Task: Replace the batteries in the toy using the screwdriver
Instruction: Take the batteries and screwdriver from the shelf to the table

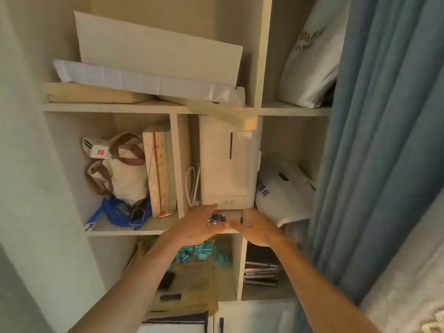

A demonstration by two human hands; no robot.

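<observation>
Both my hands reach into a pale shelf unit at the middle shelf. A small cluster of dark batteries (pixel 217 218) lies at my left hand's fingertips, on the shelf edge or on the fingers; I cannot tell which. My left hand (pixel 197 225) is flat, palm down, fingers apart. My right hand (pixel 257 228) is beside it on the right, fingers extended toward the batteries, with the thumb near them. Neither hand visibly grips anything. No toy or screwdriver is in view.
A white boxy appliance (pixel 228 162) stands right behind the batteries, with a coiled white cable (pixel 193 186) to its left. A tote bag (pixel 120 169), boards and a blue bag fill the left compartment. A blue curtain (pixel 374 140) hangs at right. Teal items (pixel 204 253) lie on the shelf below.
</observation>
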